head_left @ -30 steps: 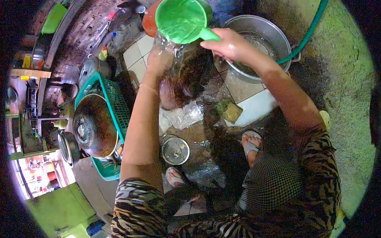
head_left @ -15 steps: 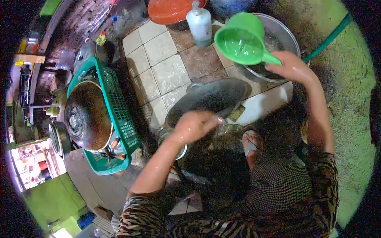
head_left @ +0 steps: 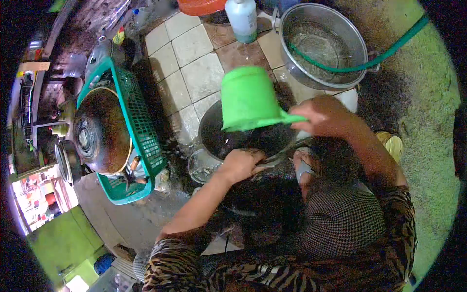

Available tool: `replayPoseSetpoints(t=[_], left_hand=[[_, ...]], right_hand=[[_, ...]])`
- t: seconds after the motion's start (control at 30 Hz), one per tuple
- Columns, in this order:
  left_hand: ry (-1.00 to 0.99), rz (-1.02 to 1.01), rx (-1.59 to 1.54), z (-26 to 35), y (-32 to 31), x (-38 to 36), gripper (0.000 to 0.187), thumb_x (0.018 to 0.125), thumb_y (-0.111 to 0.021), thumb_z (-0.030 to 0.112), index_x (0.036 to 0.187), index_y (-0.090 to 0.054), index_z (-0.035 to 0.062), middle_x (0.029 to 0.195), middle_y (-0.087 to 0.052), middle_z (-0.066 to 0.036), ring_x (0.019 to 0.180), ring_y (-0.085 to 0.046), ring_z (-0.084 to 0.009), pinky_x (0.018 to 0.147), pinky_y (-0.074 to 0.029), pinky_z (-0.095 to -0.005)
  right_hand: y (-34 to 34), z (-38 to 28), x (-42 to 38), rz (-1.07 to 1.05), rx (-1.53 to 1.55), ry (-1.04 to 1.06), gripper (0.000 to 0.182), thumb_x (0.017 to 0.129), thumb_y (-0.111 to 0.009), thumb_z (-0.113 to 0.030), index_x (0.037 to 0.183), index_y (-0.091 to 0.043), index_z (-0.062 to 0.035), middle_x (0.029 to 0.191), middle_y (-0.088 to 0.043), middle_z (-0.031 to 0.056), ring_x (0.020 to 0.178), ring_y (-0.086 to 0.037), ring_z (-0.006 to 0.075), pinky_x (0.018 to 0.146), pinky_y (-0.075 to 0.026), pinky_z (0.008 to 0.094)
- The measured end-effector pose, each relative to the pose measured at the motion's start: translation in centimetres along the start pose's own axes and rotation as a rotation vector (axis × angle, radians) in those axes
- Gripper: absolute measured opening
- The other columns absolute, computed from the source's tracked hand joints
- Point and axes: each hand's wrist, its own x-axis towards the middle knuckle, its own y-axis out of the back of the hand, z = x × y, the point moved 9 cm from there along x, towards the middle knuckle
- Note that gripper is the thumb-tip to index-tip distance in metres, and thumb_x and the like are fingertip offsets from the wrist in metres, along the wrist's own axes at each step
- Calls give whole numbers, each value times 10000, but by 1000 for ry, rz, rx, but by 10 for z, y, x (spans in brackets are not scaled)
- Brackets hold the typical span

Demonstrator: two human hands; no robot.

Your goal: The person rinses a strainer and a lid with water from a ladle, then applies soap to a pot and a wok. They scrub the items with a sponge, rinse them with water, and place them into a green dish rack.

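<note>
A green plastic dipper (head_left: 249, 97) hangs tipped over a dark wok (head_left: 212, 127), its mouth facing down and toward me. My right hand (head_left: 318, 116) is closed around the dipper's handle. At the wok's near rim, my left hand (head_left: 242, 164) has its fingers curled over the edge. The dipper hides much of the wok's far side. Just left of the wok is a clear, round container (head_left: 200, 166), partly covered by my left forearm.
A large metal pot (head_left: 365, 47) of water, with a green hose (head_left: 396, 48) running into it, stands back right. A bottle (head_left: 242, 22) sits on the tiles (head_left: 197, 73). At left, a teal basket (head_left: 125, 198) holds an upturned pan (head_left: 104, 131). My foot (head_left: 305, 168) is near the wok.
My right hand has brought the dipper from the pot left and down over the wok, turning it over. My left hand has come onto the wok's rim, and the wok's inside now faces me more.
</note>
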Motion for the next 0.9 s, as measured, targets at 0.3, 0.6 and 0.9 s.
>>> replayPoseSetpoints(t=[0.3,0.6,0.9], left_hand=[[34,-40,22,6,27,16,484,816,-481,534,913,-636,86,861,-627,-151,769,-606,-334,669,-488,-421],[45,20,-52,10,48,35,517,825,-470,539,880,-645,55,868,-626,-172,764,-599,-355,675,-482,-423],[132,166,-236,-7,82,39,471,798,-539,531,842,-666,80,691,-600,-170,644,-586,-359,594,-464,-423]], right_hand=[[62,241,-43,491,-161,-910,365,874,-453,-344,1030,-549,-28,1007,-595,201,915,-577,386,792,-443,473],[-2,281,-9,311,461,-767,243,852,-494,-240,747,-544,-26,553,-548,91,447,-537,192,425,-410,335],[25,138,-70,458,1270,-690,240,819,-590,-312,871,-585,-78,678,-579,59,594,-570,160,497,-411,323]])
